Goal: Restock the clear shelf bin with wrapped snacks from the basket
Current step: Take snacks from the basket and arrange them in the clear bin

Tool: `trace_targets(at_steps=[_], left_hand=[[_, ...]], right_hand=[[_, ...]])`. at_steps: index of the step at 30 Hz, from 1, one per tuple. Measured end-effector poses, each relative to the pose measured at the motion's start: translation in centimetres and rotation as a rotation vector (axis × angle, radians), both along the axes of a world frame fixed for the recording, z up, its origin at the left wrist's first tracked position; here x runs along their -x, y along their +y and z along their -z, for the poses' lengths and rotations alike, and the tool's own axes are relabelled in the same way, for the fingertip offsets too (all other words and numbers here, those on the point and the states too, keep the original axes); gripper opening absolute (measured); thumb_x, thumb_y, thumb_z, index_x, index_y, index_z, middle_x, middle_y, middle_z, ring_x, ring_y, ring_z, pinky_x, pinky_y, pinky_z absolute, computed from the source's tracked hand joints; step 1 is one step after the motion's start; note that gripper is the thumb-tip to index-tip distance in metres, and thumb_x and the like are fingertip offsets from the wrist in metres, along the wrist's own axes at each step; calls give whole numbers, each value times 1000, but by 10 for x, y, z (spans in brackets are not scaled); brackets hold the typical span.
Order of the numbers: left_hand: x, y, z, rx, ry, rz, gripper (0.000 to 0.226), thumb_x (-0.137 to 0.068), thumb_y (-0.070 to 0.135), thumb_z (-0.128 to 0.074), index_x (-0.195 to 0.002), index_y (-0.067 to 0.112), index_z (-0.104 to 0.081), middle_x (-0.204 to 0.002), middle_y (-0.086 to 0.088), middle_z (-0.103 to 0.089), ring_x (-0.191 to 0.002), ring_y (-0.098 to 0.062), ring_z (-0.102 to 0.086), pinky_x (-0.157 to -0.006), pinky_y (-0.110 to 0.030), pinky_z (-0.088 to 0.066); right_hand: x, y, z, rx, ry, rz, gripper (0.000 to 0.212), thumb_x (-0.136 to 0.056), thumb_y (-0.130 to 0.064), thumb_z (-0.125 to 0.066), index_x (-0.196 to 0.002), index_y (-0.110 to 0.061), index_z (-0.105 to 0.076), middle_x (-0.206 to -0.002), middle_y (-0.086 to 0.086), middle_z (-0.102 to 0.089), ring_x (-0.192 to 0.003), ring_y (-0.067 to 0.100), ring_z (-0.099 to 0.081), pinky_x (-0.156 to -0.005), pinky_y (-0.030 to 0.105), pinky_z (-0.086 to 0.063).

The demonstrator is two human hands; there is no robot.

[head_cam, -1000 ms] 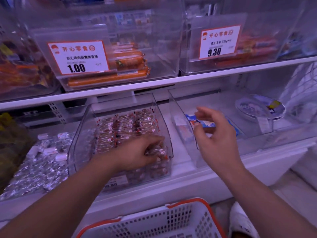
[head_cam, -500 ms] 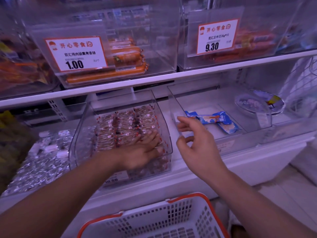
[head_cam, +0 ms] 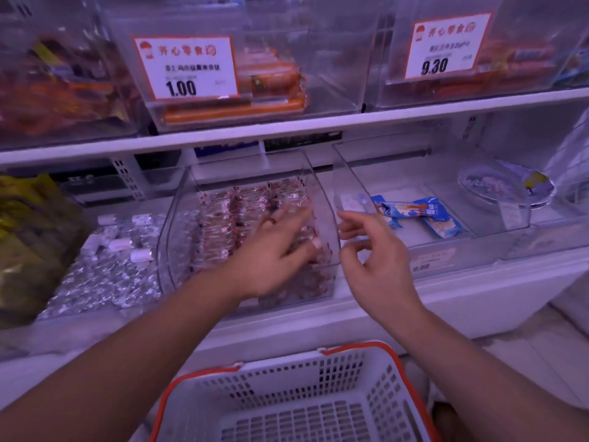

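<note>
The left hand reaches into the clear shelf bin on the lower shelf, palm down, its fingers spread and straight, lying flat on the wrapped snacks and gripping none of them. These snacks, in clear wrappers with red edges, fill the bin in rows from its front wall to its back. The right hand hovers just outside the bin, at 3 o'clock from its right wall, fingers loosely curled and released, holding nothing; whether a fingertip touches the wall cannot be told.

The basket, white with an orange rim, sits at 6 o'clock from the bin, below the shelf edge; the part of its floor in view shows only bare mesh.

At 3 o'clock from the bin stands a second clear bin with two blue packets on its floor. At 9 o'clock lies a heap of silver-wrapped sweets. On the upper shelf, at 12 o'clock, clear boxes hold orange sausages, with a price tag reading 1.00 on the left and another reading 9.30 on the right.
</note>
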State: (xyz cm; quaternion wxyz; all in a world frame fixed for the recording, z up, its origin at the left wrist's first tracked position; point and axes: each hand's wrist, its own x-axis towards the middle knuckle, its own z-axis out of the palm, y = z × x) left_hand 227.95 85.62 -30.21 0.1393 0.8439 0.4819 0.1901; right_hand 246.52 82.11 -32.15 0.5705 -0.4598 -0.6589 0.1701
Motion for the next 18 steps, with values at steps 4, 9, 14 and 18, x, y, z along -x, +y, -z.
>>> trace_targets(at_steps=[4, 9, 14, 18], left_hand=[[52, -70, 30, -364, -375, -111, 28, -94, 20, -48, -116, 23, -65, -116, 9, -65, -112, -9, -60, -97, -27, -45], [139, -188, 143, -51, 199, -115, 24, -84, 21, -62, -106, 21, -71, -119, 1, -68, -120, -28, -60, -104, -44, -41], [215, -264, 213, 397, 601, -242, 66, -79, 54, -60, -140, 31, -51, -162, -14, -22, -150, -39, -17, -116, -55, -24], [236, -257, 245, 502, 518, -312, 84, -85, 67, -51, -155, 35, -15, -165, -17, 2, -148, -39, -23, -117, -44, -25]], right_hand=[[9, -16, 20, -100, -41, -10, 24, -83, -6, -50, -100, -16, -65, -87, -1, -56, -73, 10, -56, -70, 19, -45], [45, -66, 117, 385, -423, -370, 22, -87, -8, -58, -104, -20, -67, -78, -10, -62, -62, 6, -58, -66, 18, -47], [76, -128, 234, 1099, -1104, -705, 57, -93, -38, -61, -144, -19, -44, -135, 5, -59, -118, 21, -60, -94, 22, -43], [150, -151, 295, 1346, -1067, -718, 77, -94, -43, -60, -154, -13, -24, -156, 15, -33, -139, 30, -41, -109, 36, -39]])
